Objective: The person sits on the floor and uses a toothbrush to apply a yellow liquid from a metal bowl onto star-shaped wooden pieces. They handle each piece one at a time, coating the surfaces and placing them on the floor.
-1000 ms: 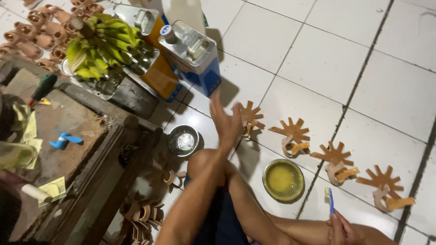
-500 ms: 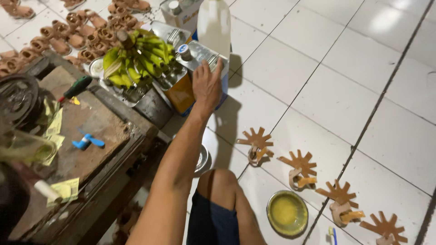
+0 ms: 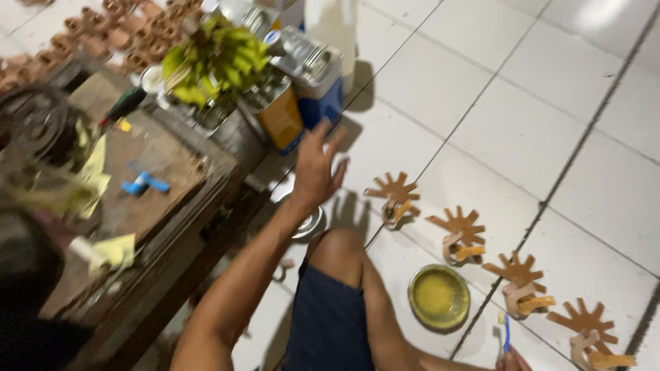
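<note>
- Head view, centre: my left hand (image 3: 315, 168) hangs in the air with its fingers spread wide, holding nothing, just below a blue and orange rectangular tin (image 3: 302, 103) with a shiny metal top.
- Lower right edge: my right hand (image 3: 512, 360) is mostly cut off; it appears to grip a thin blue-handled brush (image 3: 505, 333), though I cannot tell the finger spread.
- Lower centre: a round shallow bowl (image 3: 439, 297) of yellow paste sits on glossy white floor tiles (image 3: 536, 89).
- Right diagonal: flat brown comb-toothed cutouts (image 3: 459, 232) stand in a row.
- Upper left: green bananas (image 3: 213, 58) above a rough wooden bench (image 3: 148, 206).
</note>
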`<state>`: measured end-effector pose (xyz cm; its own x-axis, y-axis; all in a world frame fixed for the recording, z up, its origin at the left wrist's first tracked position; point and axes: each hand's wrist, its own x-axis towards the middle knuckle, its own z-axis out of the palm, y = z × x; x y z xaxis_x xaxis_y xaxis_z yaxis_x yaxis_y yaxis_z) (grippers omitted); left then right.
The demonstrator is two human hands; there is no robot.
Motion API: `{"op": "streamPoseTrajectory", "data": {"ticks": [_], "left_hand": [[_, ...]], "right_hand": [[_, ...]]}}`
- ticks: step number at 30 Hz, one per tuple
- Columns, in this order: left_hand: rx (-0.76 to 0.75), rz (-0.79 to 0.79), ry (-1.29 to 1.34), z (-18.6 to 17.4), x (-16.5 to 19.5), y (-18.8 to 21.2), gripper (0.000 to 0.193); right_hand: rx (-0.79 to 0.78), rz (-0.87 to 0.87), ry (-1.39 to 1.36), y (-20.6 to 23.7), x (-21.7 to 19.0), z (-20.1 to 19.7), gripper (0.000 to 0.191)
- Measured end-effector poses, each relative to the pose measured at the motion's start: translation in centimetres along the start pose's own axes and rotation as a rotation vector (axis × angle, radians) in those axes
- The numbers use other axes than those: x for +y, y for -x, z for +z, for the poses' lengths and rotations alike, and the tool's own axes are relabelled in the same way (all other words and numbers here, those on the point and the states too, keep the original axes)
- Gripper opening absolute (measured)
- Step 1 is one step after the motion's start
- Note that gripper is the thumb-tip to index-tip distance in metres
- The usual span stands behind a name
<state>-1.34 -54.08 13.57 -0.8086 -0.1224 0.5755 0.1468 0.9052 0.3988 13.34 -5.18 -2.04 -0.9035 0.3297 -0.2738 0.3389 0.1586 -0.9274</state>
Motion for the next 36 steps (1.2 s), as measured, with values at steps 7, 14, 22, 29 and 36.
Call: {"op": "streamPoseTrajectory", "data": {"ticks": [7, 14, 22, 29, 36], "left_hand": [[0.040, -0.587, 0.241, -7.3, -2.0, 16.3, 0.033], [-0.415, -0.721, 0.059, -6.0, -7.9, 23.5, 0.034], [-0.224, -0.446, 0.049, -8.4, -2.8, 21.7, 0.029], [0.164, -0.163, 0.256, -8.8, 13.7, 18.0, 0.030], [0.183, -0.204, 0.548, -8.6, 19.3, 16.1, 0.034]], "right_hand": [[-0.055, -0.039, 0.022, -0.5, 0.4, 2.7, 0.030], [-0.066, -0.060, 0.027, 0.2, 0.5, 2.9, 0.026], [-0.053, -0.089, -0.219, 2.0, 1.1, 1.2, 0.025], [-0.401, -0.147, -0.300, 9.7, -6.8, 8.3, 0.030], [-0.495, -0.142, -0.139, 12.0, -14.9, 9.6, 0.026]]}}
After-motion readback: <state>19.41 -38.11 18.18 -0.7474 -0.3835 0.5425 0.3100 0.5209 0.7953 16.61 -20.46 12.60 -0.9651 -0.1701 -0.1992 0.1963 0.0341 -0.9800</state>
